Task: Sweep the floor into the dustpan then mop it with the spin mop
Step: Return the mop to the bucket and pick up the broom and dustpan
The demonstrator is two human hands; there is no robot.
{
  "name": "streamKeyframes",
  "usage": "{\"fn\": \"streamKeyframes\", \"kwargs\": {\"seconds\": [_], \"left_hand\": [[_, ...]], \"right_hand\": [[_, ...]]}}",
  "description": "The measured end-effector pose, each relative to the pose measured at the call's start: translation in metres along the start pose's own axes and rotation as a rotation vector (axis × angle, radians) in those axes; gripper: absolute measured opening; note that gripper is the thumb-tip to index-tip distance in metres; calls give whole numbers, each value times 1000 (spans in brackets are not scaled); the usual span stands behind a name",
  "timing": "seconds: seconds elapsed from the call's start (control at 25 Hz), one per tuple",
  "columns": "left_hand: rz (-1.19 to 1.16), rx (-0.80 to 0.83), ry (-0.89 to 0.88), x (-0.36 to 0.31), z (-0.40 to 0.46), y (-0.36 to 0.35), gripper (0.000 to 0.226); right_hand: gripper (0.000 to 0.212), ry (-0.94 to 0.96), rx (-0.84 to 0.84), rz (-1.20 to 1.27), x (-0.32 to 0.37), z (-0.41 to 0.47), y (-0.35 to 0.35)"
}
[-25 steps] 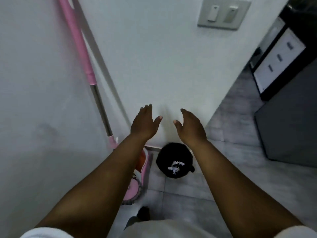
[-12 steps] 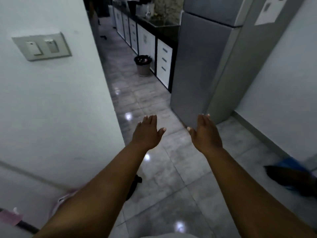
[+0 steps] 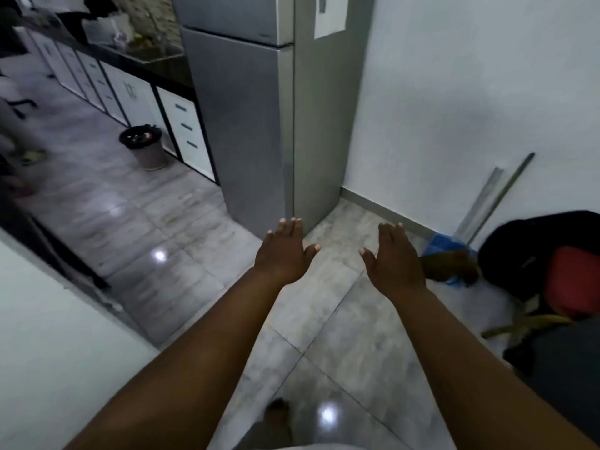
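Observation:
My left hand [image 3: 281,251] and my right hand [image 3: 393,258] are stretched out side by side over the grey tiled floor [image 3: 181,228], fingers straight, holding nothing. To the right of my right hand a blue dustpan-like thing [image 3: 443,243] lies on the floor against the white wall, partly hidden by a dark brush-like shape [image 3: 449,266]. A grey metal handle [image 3: 500,198] leans on the wall above it. No mop or bucket shows in this view.
A grey fridge [image 3: 246,118] stands straight ahead. A bin [image 3: 144,146] sits by white cabinet drawers [image 3: 185,125] at the left. A black and red bag [image 3: 558,267] lies on the floor at the right. A white wall corner [image 3: 48,336] is at my near left.
The view has swung right, away from the pink mop and the black pan by the wall, toward the fridge and the right wall. Both hands stay outstretched and hold nothing.

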State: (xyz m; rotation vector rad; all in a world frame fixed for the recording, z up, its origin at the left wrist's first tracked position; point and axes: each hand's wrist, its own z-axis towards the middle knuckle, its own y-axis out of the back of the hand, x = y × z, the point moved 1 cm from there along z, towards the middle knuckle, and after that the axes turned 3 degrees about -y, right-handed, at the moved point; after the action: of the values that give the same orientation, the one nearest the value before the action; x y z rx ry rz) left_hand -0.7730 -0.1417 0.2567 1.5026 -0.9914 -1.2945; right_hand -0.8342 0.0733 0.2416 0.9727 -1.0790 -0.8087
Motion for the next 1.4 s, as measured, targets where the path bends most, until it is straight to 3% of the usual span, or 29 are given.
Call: {"fn": "streamKeyframes", "kwargs": {"seconds": [0.48,0.84,1.4], "left_hand": [[5,121,-373,-49,155,-16,76],[3,216,-590,-142,240,-58,78],[46,227,-623,-341,369,-114,79]], "right_hand": [[71,-334,-143,-126,-55,64,26],[72,-576,-192,-117,-143,74,31],[70,-540,-139,-41,-338,187,65]]}}
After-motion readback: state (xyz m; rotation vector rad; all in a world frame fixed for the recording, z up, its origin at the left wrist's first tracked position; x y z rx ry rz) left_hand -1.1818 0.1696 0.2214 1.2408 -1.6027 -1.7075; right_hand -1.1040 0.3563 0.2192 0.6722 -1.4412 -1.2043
